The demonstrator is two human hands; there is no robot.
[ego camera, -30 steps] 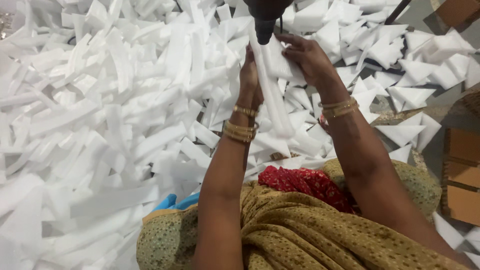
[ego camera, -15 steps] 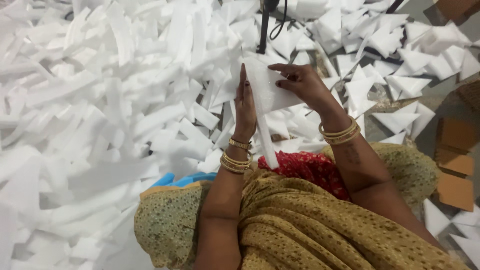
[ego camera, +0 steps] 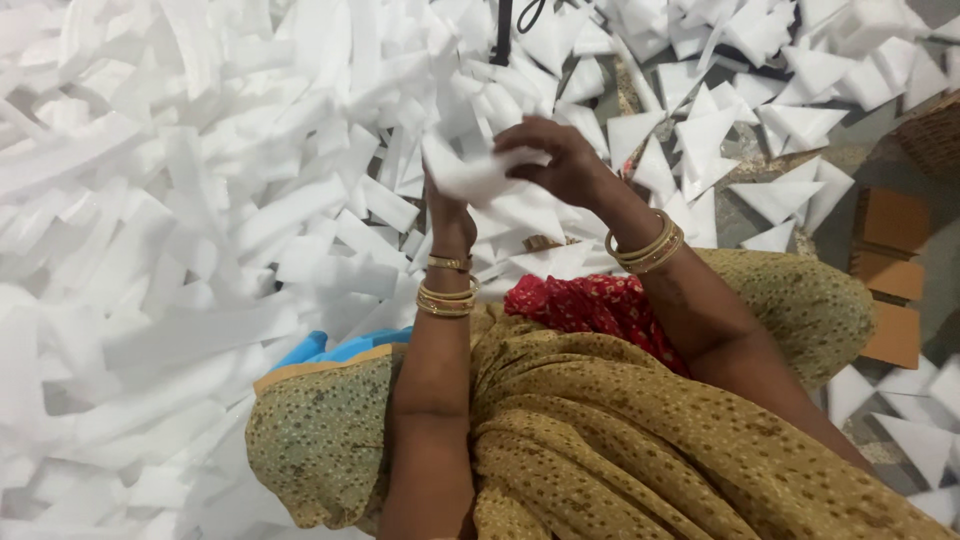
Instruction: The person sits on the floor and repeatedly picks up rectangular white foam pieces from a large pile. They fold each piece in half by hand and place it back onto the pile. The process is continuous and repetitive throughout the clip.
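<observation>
Two hands grasp one white foam piece [ego camera: 470,175] between them: right hand [ego camera: 560,160] curled over its upper edge, left hand [ego camera: 450,215] largely hidden behind it. Foam strips [ego camera: 200,230] lie left of the hands, foam triangles [ego camera: 760,150] right. A black cable [ego camera: 503,30] above is cut off.

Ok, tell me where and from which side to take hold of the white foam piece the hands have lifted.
Probably best to take the white foam piece by its two ends, one hand per side, coming in from the edges rather than from above. It is thin, flat and lies roughly crosswise, so a pinch grip across its thickness suits it. The right hand already covers its right end and the left hand meets it from below.
</observation>
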